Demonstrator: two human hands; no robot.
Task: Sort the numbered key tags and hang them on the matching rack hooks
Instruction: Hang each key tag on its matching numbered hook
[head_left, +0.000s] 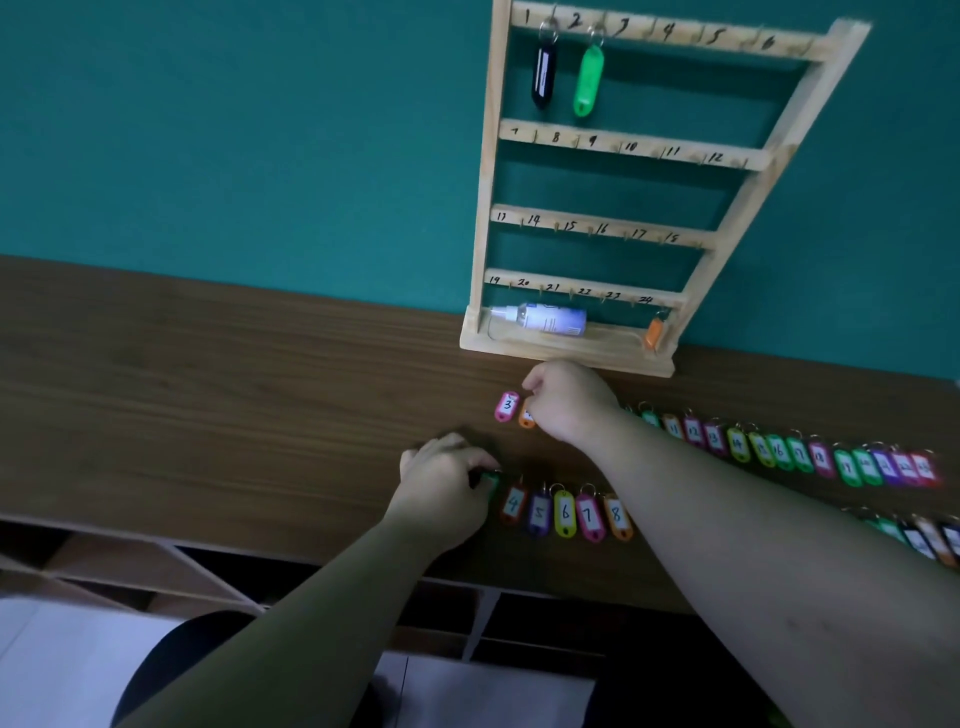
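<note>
The left hand (447, 475) pinches a green tag (489, 480) on the worktop (208, 389), beside tag 4 (513, 504). The right hand (569, 402) curls its fingers over an orange tag (525, 419) next to tag 3 (507, 406), near the rack (498, 349); whether it grips is hidden.

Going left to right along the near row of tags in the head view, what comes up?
Left hand, green tag it pinches, red tag 4, purple tag 5, yellow tag 6, pink tag 7, orange tag 8.

A single head-worn wide-angle view looks forward and steeply down, close over the dark wood-grain bench (208, 395), facing the teal wall (234, 130) behind it.
</note>
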